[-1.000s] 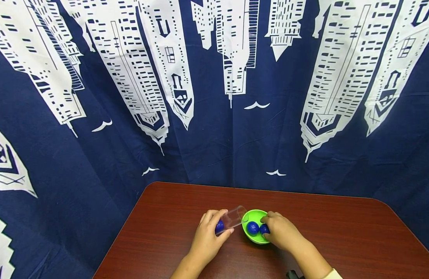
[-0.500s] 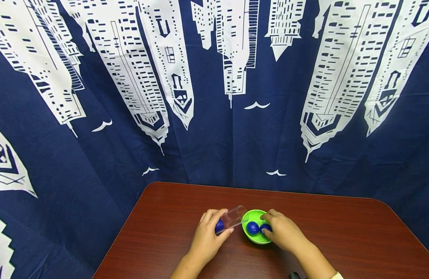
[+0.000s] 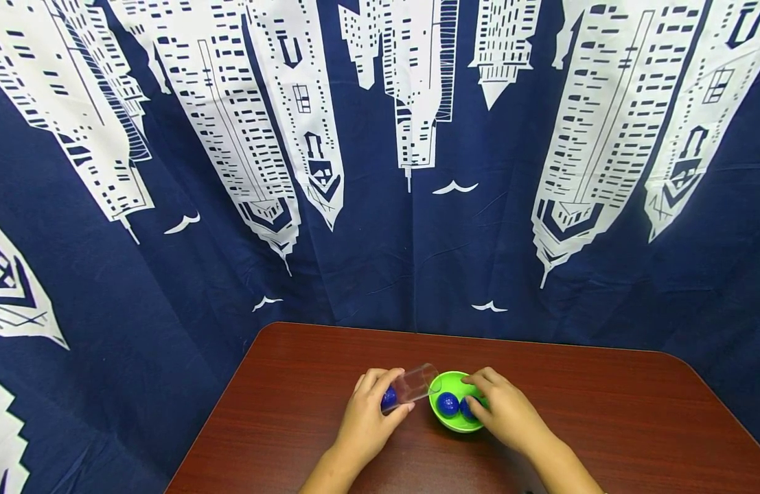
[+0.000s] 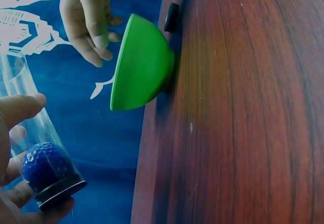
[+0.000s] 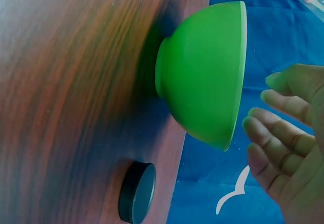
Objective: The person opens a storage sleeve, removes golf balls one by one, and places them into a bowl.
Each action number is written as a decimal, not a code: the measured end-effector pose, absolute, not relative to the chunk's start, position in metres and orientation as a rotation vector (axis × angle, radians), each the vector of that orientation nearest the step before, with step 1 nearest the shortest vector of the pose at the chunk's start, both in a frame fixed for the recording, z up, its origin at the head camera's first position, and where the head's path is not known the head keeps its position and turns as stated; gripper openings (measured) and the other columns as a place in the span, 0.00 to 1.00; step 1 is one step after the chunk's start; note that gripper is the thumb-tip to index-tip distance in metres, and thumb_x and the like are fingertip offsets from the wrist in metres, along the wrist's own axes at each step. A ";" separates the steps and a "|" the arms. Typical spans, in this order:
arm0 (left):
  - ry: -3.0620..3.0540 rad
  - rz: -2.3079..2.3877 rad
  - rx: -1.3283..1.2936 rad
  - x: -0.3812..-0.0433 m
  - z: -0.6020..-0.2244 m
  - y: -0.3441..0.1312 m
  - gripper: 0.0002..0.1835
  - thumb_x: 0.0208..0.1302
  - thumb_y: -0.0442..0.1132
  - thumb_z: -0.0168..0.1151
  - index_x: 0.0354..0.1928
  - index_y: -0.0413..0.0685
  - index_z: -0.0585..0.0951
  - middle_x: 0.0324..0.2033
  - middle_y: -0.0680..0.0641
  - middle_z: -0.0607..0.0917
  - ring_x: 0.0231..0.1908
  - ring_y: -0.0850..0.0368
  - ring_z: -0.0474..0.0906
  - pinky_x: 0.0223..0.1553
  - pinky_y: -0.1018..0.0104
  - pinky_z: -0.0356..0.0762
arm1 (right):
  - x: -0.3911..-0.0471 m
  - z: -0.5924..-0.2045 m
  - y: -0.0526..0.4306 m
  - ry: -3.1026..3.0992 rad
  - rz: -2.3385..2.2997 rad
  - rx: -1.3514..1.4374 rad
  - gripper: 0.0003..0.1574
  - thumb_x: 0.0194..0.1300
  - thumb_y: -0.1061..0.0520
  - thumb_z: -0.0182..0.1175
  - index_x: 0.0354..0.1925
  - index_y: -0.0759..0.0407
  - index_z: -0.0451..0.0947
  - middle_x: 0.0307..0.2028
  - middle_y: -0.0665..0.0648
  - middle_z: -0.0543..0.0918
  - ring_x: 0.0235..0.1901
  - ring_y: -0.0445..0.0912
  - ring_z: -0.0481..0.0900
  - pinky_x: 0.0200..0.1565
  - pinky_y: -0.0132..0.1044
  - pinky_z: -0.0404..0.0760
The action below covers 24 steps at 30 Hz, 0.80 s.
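Observation:
In the head view, my left hand (image 3: 367, 418) grips a clear tube (image 3: 417, 384), tilted with its mouth beside the left rim of a green bowl (image 3: 452, 383). A dimpled blue golf ball (image 4: 46, 163) sits at the tube's black-capped bottom in the left wrist view. Two blue balls lie in the bowl: one (image 3: 447, 405) in full sight, the other (image 3: 467, 409) partly behind my right thumb. My right hand (image 3: 511, 415) hovers over the bowl's right side. Seen from the right wrist, its fingers (image 5: 276, 133) are loosely bent above the rim, holding nothing.
A round black lid (image 5: 136, 192) lies on the brown wooden table (image 3: 305, 384) near the bowl; in the head view it is hidden. Behind the table's far edge hangs a dark blue cloth (image 3: 380, 274) printed with white buildings and birds.
My right hand has lifted slightly and its fingers have spread away from the right ball, which it leaves in the bowl. The left hand and tube have hardly moved.

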State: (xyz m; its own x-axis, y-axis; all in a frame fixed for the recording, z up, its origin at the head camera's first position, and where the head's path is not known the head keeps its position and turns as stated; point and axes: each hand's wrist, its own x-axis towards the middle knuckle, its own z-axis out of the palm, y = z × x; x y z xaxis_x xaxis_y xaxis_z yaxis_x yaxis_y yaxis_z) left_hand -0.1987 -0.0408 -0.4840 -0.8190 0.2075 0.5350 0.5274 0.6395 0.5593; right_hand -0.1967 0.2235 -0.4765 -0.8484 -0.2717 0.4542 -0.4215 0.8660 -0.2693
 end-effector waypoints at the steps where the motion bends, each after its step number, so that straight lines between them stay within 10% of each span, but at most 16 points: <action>1: -2.435 -1.021 -0.578 -0.199 -0.484 -0.041 0.29 0.56 0.49 0.76 0.61 0.63 0.80 0.49 0.58 0.80 0.51 0.62 0.75 0.52 0.61 0.80 | -0.196 -0.477 0.224 -2.626 0.526 0.511 0.18 0.58 0.58 0.73 0.49 0.56 0.85 0.44 0.47 0.82 0.43 0.40 0.82 0.47 0.43 0.84; 24: -2.383 -0.729 -0.684 -0.201 -0.479 -0.041 0.32 0.52 0.48 0.79 0.61 0.66 0.81 0.49 0.57 0.78 0.53 0.58 0.74 0.57 0.56 0.76 | -0.182 -0.478 0.216 -2.381 0.979 0.584 0.24 0.62 0.63 0.70 0.57 0.55 0.81 0.46 0.51 0.84 0.40 0.38 0.82 0.40 0.36 0.84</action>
